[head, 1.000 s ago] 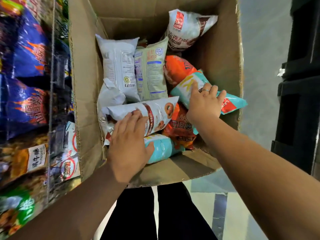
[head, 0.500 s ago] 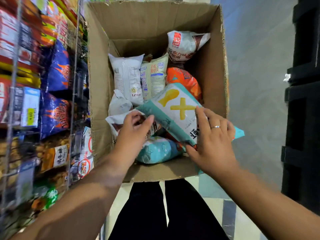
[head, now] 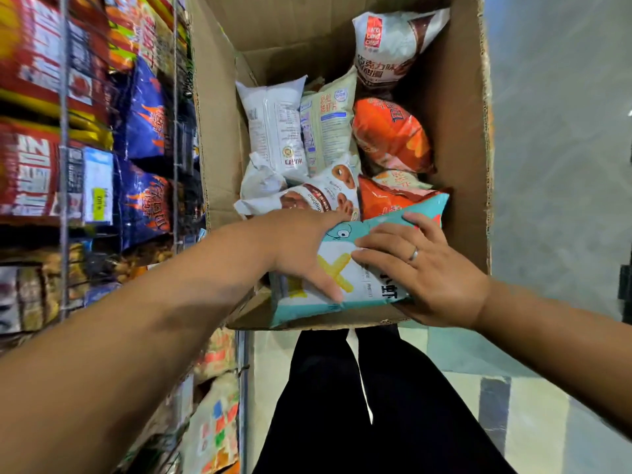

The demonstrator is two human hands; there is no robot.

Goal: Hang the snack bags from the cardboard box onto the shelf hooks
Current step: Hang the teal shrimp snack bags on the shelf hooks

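A teal snack bag (head: 367, 283) with a yellow cross and a cartoon fish lies across the near end of the open cardboard box (head: 458, 138). My right hand (head: 424, 268), a ring on one finger, grips its right side with fingers over the front. My left hand (head: 301, 248) holds its left edge, thumb across the front. Deeper in the box lie several more bags: a white one (head: 273, 131), a pale green one (head: 328, 124), orange ones (head: 390, 135), a doughnut-print bag (head: 325, 196) and a white-and-brown bag (head: 390, 39).
A wire shelf (head: 65, 159) packed with hanging snack bags, blue (head: 143, 114) and red (head: 30, 165), runs along the left, close to the box. Grey floor (head: 554, 165) lies to the right. My dark trousers (head: 359, 405) show below the box.
My right hand has pulled the teal bag toward the near end of the box. My left hand left the doughnut-print bag and took the teal bag's left edge.
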